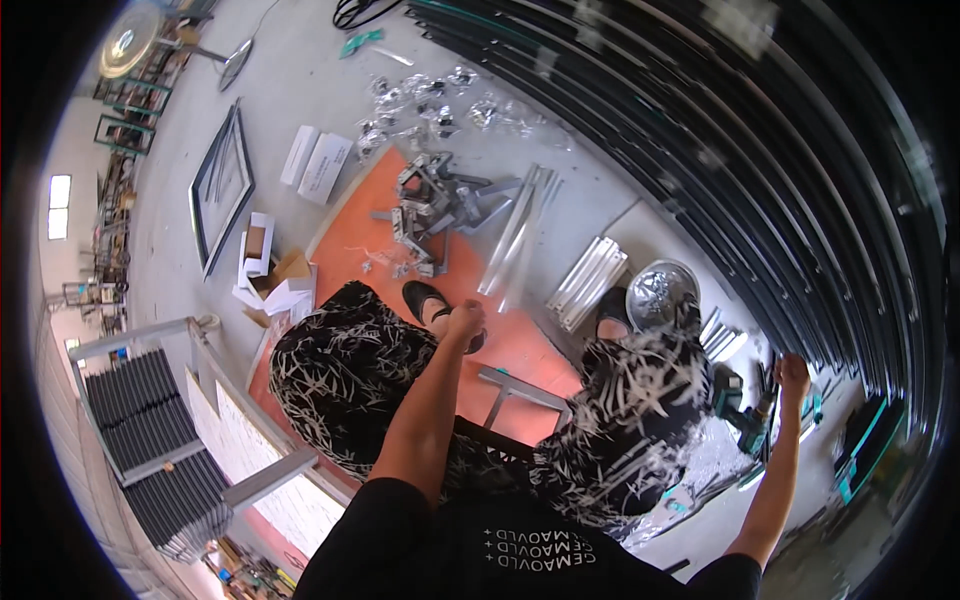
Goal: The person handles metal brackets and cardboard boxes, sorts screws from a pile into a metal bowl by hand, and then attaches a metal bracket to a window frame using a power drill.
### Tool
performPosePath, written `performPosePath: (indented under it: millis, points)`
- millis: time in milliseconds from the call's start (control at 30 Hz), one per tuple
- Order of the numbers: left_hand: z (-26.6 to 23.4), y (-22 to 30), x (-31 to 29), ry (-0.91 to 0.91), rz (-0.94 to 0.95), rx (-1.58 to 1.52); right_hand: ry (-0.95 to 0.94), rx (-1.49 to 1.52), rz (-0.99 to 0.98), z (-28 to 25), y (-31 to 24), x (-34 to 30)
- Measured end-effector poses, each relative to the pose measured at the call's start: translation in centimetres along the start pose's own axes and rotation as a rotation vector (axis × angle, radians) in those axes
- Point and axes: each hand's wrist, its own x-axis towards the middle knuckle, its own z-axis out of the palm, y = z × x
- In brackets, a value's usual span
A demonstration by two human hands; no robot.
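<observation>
My left hand [465, 322] hangs over the orange mat [375, 225], just above one of my dark shoes [422, 298]. Its fingers are curled, and whatever they may hold is hidden. Out to the right, my right hand [792, 374] is closed beside the black and teal power drill [742, 415]. I cannot make out what lies in its fingers. Between my knees, a grey metal frame piece [528, 388] with a crossbar rests partly over the mat. A metal bowl [690, 278] holding small shiny parts stands by my right knee.
Grey metal brackets [425, 215] lie heaped ahead, near silver bars [520, 235] and flat silver strips [588, 282]. Bagged parts [430, 105] are scattered farther off. Long dark profiles [700, 150] are stacked along the right. White boxes [318, 165] and a metal rack [165, 450] stand left.
</observation>
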Motion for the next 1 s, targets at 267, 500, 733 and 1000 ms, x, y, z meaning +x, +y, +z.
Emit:
performPosePath:
  millis: [267, 500, 733, 1000]
  points:
    - [7.8, 3.2, 7.2, 0.798, 0.514, 0.969, 0.394, -0.793, -0.309, 2.5, -10.6, -8.1]
    - [7.7, 12.1, 12.5, 0.825, 0.214, 0.170, 0.052, -0.588, -0.467, 11.6, -10.9, -13.4]
    - [9.6, 11.1, 8.7, 0.482, 0.342, -0.077, -0.002, -0.397, 0.283, 13.2, -3.9, -24.9]
    - [22.9, 13.4, -9.4, -0.050, 0.357, -0.313, 0.209, 0.547, 0.569, 15.6, -0.3, -21.8]
